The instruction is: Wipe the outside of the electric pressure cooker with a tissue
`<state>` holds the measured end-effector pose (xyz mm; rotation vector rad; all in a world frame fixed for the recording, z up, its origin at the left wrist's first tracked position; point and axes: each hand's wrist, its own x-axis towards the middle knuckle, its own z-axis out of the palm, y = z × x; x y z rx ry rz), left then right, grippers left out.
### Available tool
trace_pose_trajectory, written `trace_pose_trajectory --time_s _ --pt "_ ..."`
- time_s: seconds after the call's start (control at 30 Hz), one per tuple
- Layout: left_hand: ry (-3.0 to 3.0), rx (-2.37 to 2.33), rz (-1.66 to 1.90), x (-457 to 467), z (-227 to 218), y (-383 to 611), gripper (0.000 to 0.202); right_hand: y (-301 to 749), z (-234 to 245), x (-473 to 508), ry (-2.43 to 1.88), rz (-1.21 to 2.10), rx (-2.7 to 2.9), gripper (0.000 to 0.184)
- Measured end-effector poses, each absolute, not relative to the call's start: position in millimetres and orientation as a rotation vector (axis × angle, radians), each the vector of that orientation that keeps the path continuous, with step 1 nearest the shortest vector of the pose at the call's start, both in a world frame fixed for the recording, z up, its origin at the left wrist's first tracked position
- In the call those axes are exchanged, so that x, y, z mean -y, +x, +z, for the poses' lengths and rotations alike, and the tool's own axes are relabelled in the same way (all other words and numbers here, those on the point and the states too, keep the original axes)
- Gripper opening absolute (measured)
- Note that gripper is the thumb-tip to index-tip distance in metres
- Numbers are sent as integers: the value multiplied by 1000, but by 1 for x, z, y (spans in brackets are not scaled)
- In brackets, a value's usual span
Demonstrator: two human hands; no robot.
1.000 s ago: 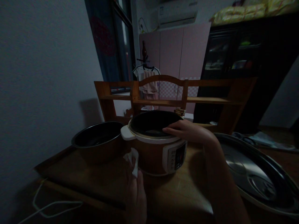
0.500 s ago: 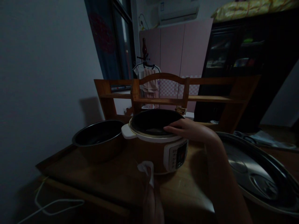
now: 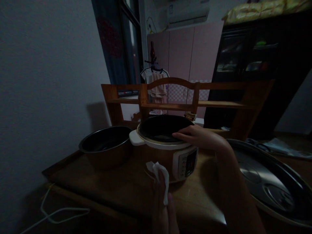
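Note:
A brown and white electric cooker (image 3: 158,156) stands uncovered on the wooden table, its dark inside showing and its control panel turned to the right. My right hand (image 3: 192,134) lies over the cooker's right rim, fingers hooked to the inside; the thumb is hidden. Low in front of the cooker, my left hand (image 3: 162,209) is closed on a crumpled white tissue (image 3: 159,169), held close to the cooker's lower side; I cannot tell whether it touches. To the left sits a dark inner pot (image 3: 107,152). On the right lies a large round lid (image 3: 255,178), its metal underside up.
A wooden shelf rack (image 3: 168,105) rises along the table's back edge. A white cable (image 3: 65,209) hangs at the lower left. Close on the left is a wall (image 3: 48,81). Pink wardrobes (image 3: 180,55) and a dark cabinet (image 3: 241,65) stand behind.
My left hand has moved slightly up and right with the tissue, which now shows more and is folded differently. My right hand keeps its place on the rim. The view has shifted a little.

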<state>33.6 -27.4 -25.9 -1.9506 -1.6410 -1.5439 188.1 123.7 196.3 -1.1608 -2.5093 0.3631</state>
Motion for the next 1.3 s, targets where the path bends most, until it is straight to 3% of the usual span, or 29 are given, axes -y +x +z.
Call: trace_pose_trajectory --time_s 0.2,0.63,1.0,1.3 --pt "-2037 1663 -1569 -25 19 14 64 187 198 -123 -1170 337 2516 58" --pt "-2276 1413 -1330 -31 12 34 66 188 197 -125 -1136 336 2527 59" --pt "-2085 1613 -1639 -38 27 14 60 188 197 -124 -1126 369 2510 61" --pt "-2232 1379 -1253 -38 40 2 62 185 199 -124 -1155 357 2511 61"
